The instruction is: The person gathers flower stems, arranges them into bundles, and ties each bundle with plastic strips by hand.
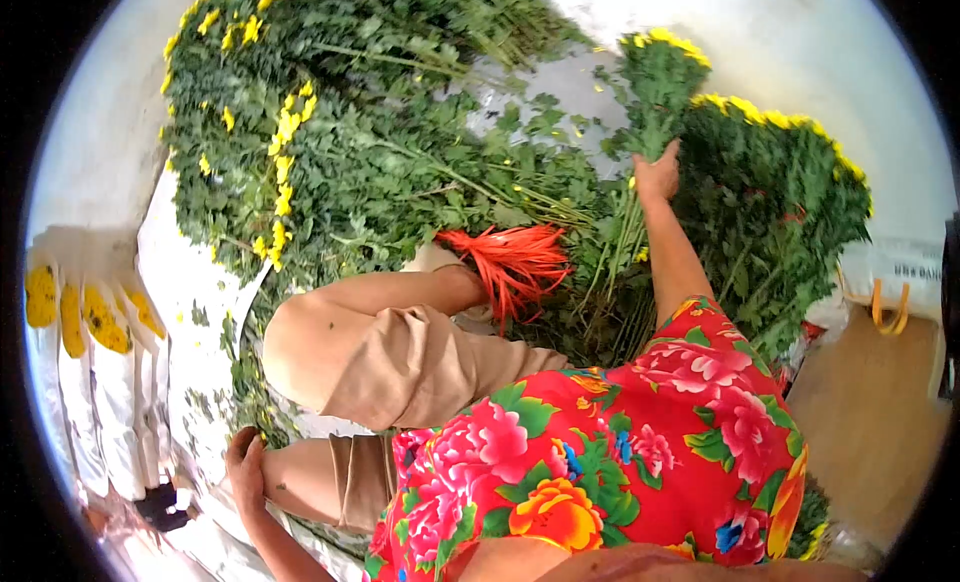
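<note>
Flowers point(664, 92) (yellow, bunched) fan forward from the clasping right hand point(657, 172).

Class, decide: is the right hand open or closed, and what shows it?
Closed: the right hand is wrapped round a yellow-flowered bunch, whose leafy, flowered top sticks out beyond the grip.

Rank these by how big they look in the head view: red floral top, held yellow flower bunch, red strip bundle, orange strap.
Red floral top, magnified by nearness
Held yellow flower bunch, stems included
Red strip bundle
Orange strap
</note>
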`<state>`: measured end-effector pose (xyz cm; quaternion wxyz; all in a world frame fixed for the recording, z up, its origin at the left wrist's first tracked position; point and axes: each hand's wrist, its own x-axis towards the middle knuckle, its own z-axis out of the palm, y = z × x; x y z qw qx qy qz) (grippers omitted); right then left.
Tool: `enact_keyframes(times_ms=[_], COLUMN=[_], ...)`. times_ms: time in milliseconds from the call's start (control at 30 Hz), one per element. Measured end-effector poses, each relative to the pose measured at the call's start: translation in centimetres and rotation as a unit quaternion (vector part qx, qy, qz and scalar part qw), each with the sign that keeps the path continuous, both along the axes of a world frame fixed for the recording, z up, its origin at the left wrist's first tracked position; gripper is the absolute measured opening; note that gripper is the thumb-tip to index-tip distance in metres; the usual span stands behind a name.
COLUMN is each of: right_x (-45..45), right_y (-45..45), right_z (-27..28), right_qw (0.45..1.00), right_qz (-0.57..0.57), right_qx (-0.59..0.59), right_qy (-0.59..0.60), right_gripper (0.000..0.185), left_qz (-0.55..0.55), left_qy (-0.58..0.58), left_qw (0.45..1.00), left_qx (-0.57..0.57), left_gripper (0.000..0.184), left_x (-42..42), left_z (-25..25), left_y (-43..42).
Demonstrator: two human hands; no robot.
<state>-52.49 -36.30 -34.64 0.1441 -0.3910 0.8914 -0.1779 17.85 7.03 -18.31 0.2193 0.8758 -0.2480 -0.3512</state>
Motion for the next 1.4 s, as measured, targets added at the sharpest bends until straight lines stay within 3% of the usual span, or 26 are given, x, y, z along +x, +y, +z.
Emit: enact_keyframes(times_ms=[67, 133, 200, 233, 300, 333, 400, 467, 500, 533, 567, 600, 633, 667, 767, 833, 867, 900, 967, 1033, 1100, 1133, 1200, 1267, 1333, 1400], right_x=[-0.2, -1.0, -4.3, -3.5, -3.4, -1.1, 6.3, 12.2, 16.4, 20.5, 23.7, 26.7, 31.2, 33.1, 35.7, 34.6, 34.3, 33.8, 35.0, 35.4, 35.3, 35.2, 36.1, 38.6, 41.9, 44.8], right_y=[-0.9, 0.6, 1.0, 1.2, -2.0, -1.7, -0.7, -1.4, -2.1, -1.8, -2.1, -2.3, -0.4, -0.2, -0.7, 0.7, 2.5, 4.6, 8.8, 11.5, 12.3, 11.6, 10.2, 8.9, 7.3, 7.1], right_z=[-2.4, -3.5, -5.7, -4.8, -3.4, -1.1, 3.3, 2.3, 1.5, 0.6, -3.0, -4.9, -1.2, -1.1, -0.3, -1.8, -1.8, -1.7, 0.4, 2.3, 2.5, 2.4, 3.8, 5.8, 4.4, 2.2], right_qw=[0.998, 0.966, 0.91, 0.918, 0.85, 0.856, 0.862, 0.885, 0.873, 0.866, 0.85, 0.822, 0.843, 0.851, 0.842, 0.836, 0.81, 0.764, 0.733, 0.702, 0.591, 0.587, 0.618, 0.721, 0.716, 0.716], right_qz=[-0.01, 0.064, 0.152, 0.133, 0.156, 0.168, 0.274, 0.403, 0.463, 0.498, 0.527, 0.568, 0.523, 0.501, 0.48, 0.538, 0.573, 0.597, 0.623, 0.647, 0.765, 0.771, 0.776, 0.685, 0.68, 0.688], right_qx=[0.007, 0.119, 0.324, 0.32, 0.437, 0.417, 0.241, 0.068, 0.058, 0.037, 0.01, -0.006, 0.088, 0.126, 0.24, 0.083, -0.052, -0.185, -0.186, -0.181, -0.143, -0.135, -0.119, -0.097, -0.158, -0.12], right_qy=[0.061, 0.222, 0.207, 0.195, 0.249, 0.256, 0.354, 0.224, 0.144, -0.032, -0.022, 0.047, 0.089, 0.094, 0.055, 0.07, 0.118, 0.16, 0.201, 0.238, 0.214, 0.21, 0.037, -0.026, 0.02, 0.022], right_gripper=[0.098, 0.083, 0.077, 0.069, 0.052, 0.052, 0.038, 0.039, 0.045, 0.056, 0.077, 0.096, 0.108, 0.111, 0.105, 0.094, 0.08, 0.068, 0.066, 0.064, 0.051, 0.051, 0.025, 0.019, 0.031, 0.049], left_qz=[0.012, -0.014, -0.072, -0.076, -0.13, -0.179, -0.231, -0.241, -0.225, -0.214, -0.227, -0.237, -0.24, -0.251, -0.225, -0.132, -0.032, -0.009, 0.023, 0.089, 0.176, 0.25, 0.293, 0.321, 0.308, 0.285], left_qy=[0.041, 0.012, 0.019, 0.038, 0.042, 0.021, -0.02, -0.065, -0.036, 0.035, 0.054, 0.122, 0.158, 0.237, 0.321, 0.403, 0.433, 0.444, 0.458, 0.519, 0.53, 0.532, 0.538, 0.593, 0.603, 0.63], left_qw=[0.999, 0.999, 0.995, 0.995, 0.99, 0.984, 0.973, 0.968, 0.972, 0.973, 0.969, 0.959, 0.949, 0.925, 0.898, 0.886, 0.875, 0.864, 0.85, 0.792, 0.769, 0.743, 0.739, 0.67, 0.659, 0.64], left_qx=[0.034, 0.048, 0.062, 0.046, 0.023, 0.005, -0.007, -0.02, -0.053, -0.082, -0.082, -0.097, -0.129, -0.16, -0.2, -0.188, -0.212, -0.238, -0.258, -0.307, -0.309, -0.318, -0.279, -0.311, -0.327, -0.333], left_gripper=[0.05, 0.048, 0.048, 0.048, 0.05, 0.05, 0.05, 0.051, 0.052, 0.053, 0.053, 0.052, 0.047, 0.045, 0.038, 0.036, 0.04, 0.05, 0.062, 0.093, 0.099, 0.106, 0.108, 0.104, 0.102, 0.1], left_x=[-0.5, 1.6, 2.0, 2.0, 2.6, 2.4, 0.6, -2.4, -4.2, -5.3, -8.1, -9.2, -11.1, -12.0, -12.2, -10.3, -9.7, -9.0, -8.4, -9.2, -9.9, -10.0, -9.5, -9.1, -8.5, -8.3], left_z=[0.7, 0.2, 0.7, 0.4, -1.2, -2.8, -2.8, -3.8, -4.4, -6.5, -4.9, -7.2, -6.4, -7.6, -11.8, -13.7, -14.4, -15.7, -17.7, -17.9, -19.4, -20.1, -20.5, -20.1, -21.2, -22.0], left_y=[-1.0, 0.1, -0.7, -1.2, -2.6, -2.2, -6.4, -10.5, -12.6, -14.3, -16.1, -17.5, -17.8, -18.1, -17.1, -16.8, -16.9, -17.4, -18.8, -20.6, -22.7, -23.6, -24.4, -24.2, -24.4, -24.6])
